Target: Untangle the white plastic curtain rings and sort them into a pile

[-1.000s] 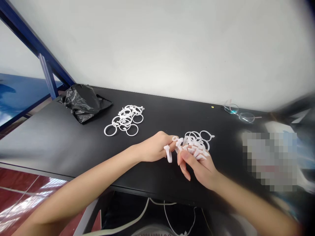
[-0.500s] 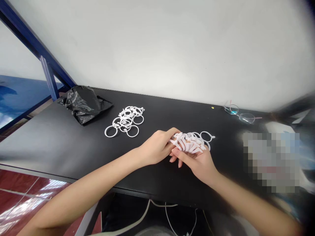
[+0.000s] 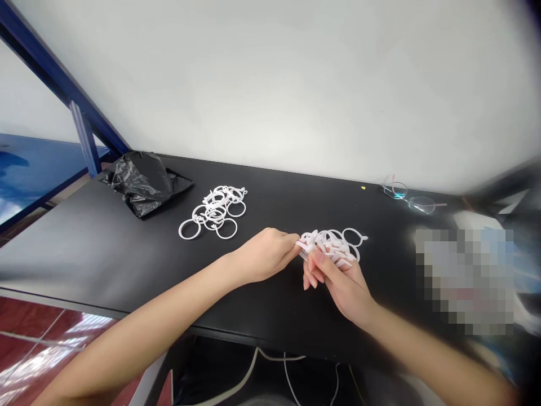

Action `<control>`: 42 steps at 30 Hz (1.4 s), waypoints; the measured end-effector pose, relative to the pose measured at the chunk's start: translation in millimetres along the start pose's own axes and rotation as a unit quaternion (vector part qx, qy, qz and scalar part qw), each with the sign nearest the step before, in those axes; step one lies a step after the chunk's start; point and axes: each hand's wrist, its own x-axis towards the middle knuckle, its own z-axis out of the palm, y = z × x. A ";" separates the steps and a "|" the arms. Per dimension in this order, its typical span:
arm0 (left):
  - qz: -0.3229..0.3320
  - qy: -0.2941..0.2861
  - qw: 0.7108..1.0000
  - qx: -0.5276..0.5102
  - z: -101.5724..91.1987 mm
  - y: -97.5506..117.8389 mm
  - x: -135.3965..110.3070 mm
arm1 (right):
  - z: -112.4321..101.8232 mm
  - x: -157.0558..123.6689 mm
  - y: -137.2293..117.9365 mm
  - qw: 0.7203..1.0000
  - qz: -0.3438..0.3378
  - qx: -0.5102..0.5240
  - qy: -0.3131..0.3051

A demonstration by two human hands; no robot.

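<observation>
A bunch of white plastic curtain rings [image 3: 333, 242], each with a small eyelet, is gathered in my right hand [image 3: 346, 287]. My right thumb presses on the bunch, and the other fingers curl beneath it. My left hand [image 3: 268, 256] pinches a ring at the left edge of the bunch, its fingertips partly hidden from view. Both hands are just above the black table. Farther left, a loose pile of similar white rings [image 3: 215, 214] lies flat, several overlapping. How many rings I hold cannot be made out.
A crumpled black plastic bag [image 3: 146, 183] lies at the table's back left. Eyeglasses [image 3: 408, 198] rest by the wall at the right, near a small yellow speck [image 3: 363, 188]. A blurred, pixelated item [image 3: 465, 282] is at far right. Cables [image 3: 249, 369] hang below the table edge.
My left fingers have drawn slightly left from over the bunch and now pinch at its edge. My right thumb and fingertips have shifted a little to the right. The loose pile stays put.
</observation>
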 end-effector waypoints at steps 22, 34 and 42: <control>0.029 -0.047 0.998 0.013 12.2 5.4 0.3 | 3.2 93.4 -34.3 0.988 0.054 -0.147 0.012; 0.032 -0.072 0.995 0.068 16.2 0.0 4.6 | 73.2 185.8 -12.8 0.857 -0.001 -0.452 -0.245; 0.032 -0.074 0.994 0.073 16.2 0.1 5.4 | 62.9 188.5 -28.1 0.835 0.004 -0.484 -0.262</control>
